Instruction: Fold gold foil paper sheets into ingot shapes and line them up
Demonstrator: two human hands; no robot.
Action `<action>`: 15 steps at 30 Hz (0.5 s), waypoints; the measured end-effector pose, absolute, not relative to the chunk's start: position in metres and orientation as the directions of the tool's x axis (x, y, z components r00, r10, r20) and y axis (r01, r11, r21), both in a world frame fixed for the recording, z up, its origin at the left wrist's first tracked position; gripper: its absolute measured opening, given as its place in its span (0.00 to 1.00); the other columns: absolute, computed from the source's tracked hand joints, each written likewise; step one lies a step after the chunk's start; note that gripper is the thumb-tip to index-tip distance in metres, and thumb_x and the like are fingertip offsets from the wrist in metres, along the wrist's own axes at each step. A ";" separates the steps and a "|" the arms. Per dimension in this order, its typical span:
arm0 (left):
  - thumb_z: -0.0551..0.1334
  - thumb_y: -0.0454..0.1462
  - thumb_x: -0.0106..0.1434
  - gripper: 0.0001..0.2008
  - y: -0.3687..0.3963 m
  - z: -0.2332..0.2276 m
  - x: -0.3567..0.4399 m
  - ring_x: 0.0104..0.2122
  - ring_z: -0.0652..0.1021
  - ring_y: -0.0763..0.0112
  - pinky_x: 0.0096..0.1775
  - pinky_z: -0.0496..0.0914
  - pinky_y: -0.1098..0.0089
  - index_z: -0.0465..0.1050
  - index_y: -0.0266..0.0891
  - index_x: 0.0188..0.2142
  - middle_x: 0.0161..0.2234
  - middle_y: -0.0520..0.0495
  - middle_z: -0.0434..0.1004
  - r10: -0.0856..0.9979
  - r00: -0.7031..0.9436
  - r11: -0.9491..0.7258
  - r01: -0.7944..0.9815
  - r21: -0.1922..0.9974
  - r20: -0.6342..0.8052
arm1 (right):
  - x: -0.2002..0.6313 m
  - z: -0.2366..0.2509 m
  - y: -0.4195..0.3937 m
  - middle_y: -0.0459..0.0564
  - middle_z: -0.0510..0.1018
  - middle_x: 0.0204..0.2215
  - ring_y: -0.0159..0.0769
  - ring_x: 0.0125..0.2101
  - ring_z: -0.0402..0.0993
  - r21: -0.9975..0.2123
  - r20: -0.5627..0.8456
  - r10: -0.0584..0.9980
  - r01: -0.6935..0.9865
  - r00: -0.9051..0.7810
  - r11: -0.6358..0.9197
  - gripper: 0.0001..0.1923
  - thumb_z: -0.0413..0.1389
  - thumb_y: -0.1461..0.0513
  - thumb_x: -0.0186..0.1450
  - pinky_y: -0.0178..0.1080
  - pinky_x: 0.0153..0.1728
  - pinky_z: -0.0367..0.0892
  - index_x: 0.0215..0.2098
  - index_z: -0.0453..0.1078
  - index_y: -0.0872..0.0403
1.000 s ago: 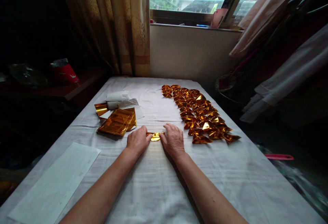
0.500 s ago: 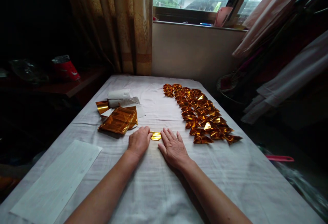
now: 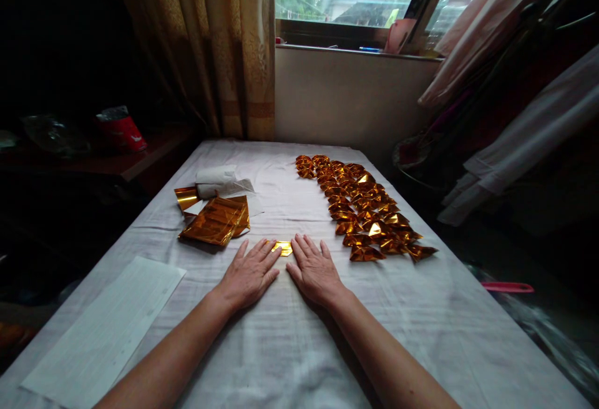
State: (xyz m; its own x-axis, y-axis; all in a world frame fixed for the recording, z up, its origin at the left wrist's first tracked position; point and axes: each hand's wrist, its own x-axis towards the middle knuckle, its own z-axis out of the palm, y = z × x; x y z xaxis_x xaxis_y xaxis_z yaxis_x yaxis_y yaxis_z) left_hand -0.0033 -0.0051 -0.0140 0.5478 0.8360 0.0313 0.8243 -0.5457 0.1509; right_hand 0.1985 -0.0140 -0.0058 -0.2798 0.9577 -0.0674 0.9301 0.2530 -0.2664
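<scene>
A small folded piece of gold foil paper (image 3: 282, 248) lies flat on the white cloth. My left hand (image 3: 250, 272) rests on its left end, fingers stretched out and slightly apart. Over the right end lie the fingertips of my right hand (image 3: 316, 269), also flat with the thumb spread. Both ends of the foil are hidden under the fingers; its shiny middle shows between them. To the left is a stack of gold foil sheets (image 3: 216, 221). Rows of folded gold foil pieces (image 3: 360, 200), pointed at their ends, stand on the right.
A white cloth (image 3: 281, 346) covers the table. A long white paper sheet (image 3: 105, 328) lies at front left, and a white paper roll (image 3: 215, 176) behind the foil stack. A red container (image 3: 122, 131) stands on a side table. Clothes (image 3: 528, 128) hang at the right.
My left hand has gone from a closed grip at the foil's left end to lying flat with fingers extended. My right hand stays flat on the other end. The camera view has shifted slightly.
</scene>
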 end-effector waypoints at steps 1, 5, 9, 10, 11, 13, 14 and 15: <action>0.48 0.47 0.71 0.25 -0.006 -0.013 -0.006 0.67 0.58 0.59 0.65 0.44 0.49 0.56 0.50 0.66 0.67 0.46 0.57 0.836 0.549 -0.546 0.824 0.151 0.027 | 0.198 -0.006 -0.014 0.51 0.48 0.69 0.42 0.69 0.43 -0.267 -0.068 0.958 0.930 -0.278 0.251 0.30 0.42 0.51 0.72 0.56 0.66 0.35 0.69 0.51 0.52; 0.50 0.46 0.71 0.23 -0.006 -0.009 -0.010 0.65 0.60 0.58 0.64 0.46 0.48 0.60 0.52 0.64 0.66 0.48 0.61 0.859 0.509 -0.508 0.835 0.211 0.054 | 0.198 -0.005 -0.015 0.52 0.49 0.69 0.43 0.69 0.43 -0.269 -0.075 0.958 0.931 -0.276 0.247 0.30 0.42 0.51 0.72 0.56 0.66 0.35 0.69 0.51 0.52; 0.52 0.42 0.70 0.17 0.004 -0.002 0.000 0.57 0.70 0.60 0.60 0.55 0.54 0.71 0.50 0.55 0.56 0.49 0.74 0.925 0.359 -0.379 0.860 0.342 0.123 | 0.196 -0.002 -0.013 0.52 0.54 0.68 0.44 0.68 0.47 -0.272 -0.039 0.963 0.930 -0.267 0.247 0.27 0.43 0.52 0.72 0.57 0.64 0.40 0.67 0.56 0.50; 0.54 0.42 0.69 0.15 0.008 0.001 0.003 0.54 0.72 0.61 0.58 0.58 0.57 0.74 0.50 0.50 0.52 0.50 0.77 0.936 0.327 -0.352 0.862 0.366 0.128 | 0.195 0.000 -0.012 0.52 0.57 0.67 0.44 0.67 0.49 -0.270 -0.013 0.966 0.931 -0.257 0.244 0.25 0.44 0.53 0.72 0.56 0.64 0.44 0.65 0.59 0.49; 0.57 0.42 0.67 0.12 0.012 0.003 0.006 0.51 0.74 0.62 0.55 0.61 0.60 0.76 0.48 0.47 0.49 0.49 0.79 0.944 0.304 -0.331 0.868 0.370 0.131 | 0.194 0.002 -0.010 0.51 0.61 0.65 0.44 0.65 0.53 -0.265 0.014 0.969 0.933 -0.248 0.243 0.22 0.45 0.54 0.72 0.53 0.62 0.48 0.62 0.63 0.49; 0.61 0.42 0.64 0.11 0.019 0.006 0.011 0.46 0.75 0.61 0.50 0.64 0.62 0.77 0.45 0.43 0.45 0.47 0.80 0.955 0.263 -0.294 0.881 0.371 0.134 | 0.194 0.007 -0.005 0.51 0.71 0.59 0.42 0.59 0.63 -0.255 0.056 0.971 0.937 -0.232 0.238 0.16 0.48 0.56 0.71 0.47 0.57 0.56 0.52 0.71 0.48; 0.63 0.41 0.62 0.10 0.022 0.008 0.013 0.46 0.75 0.60 0.49 0.65 0.62 0.77 0.44 0.43 0.44 0.47 0.80 0.959 0.250 -0.283 0.886 0.367 0.135 | 0.193 0.010 -0.002 0.50 0.74 0.55 0.41 0.56 0.67 -0.254 0.064 0.973 0.939 -0.224 0.233 0.13 0.50 0.56 0.70 0.44 0.53 0.59 0.48 0.73 0.49; 0.65 0.41 0.60 0.10 0.024 0.009 0.014 0.45 0.75 0.60 0.48 0.65 0.62 0.77 0.44 0.42 0.43 0.47 0.80 0.961 0.241 -0.276 0.890 0.364 0.137 | 0.194 0.012 0.000 0.50 0.76 0.51 0.40 0.52 0.69 -0.258 0.067 0.974 0.939 -0.217 0.227 0.11 0.52 0.56 0.69 0.41 0.50 0.61 0.43 0.74 0.49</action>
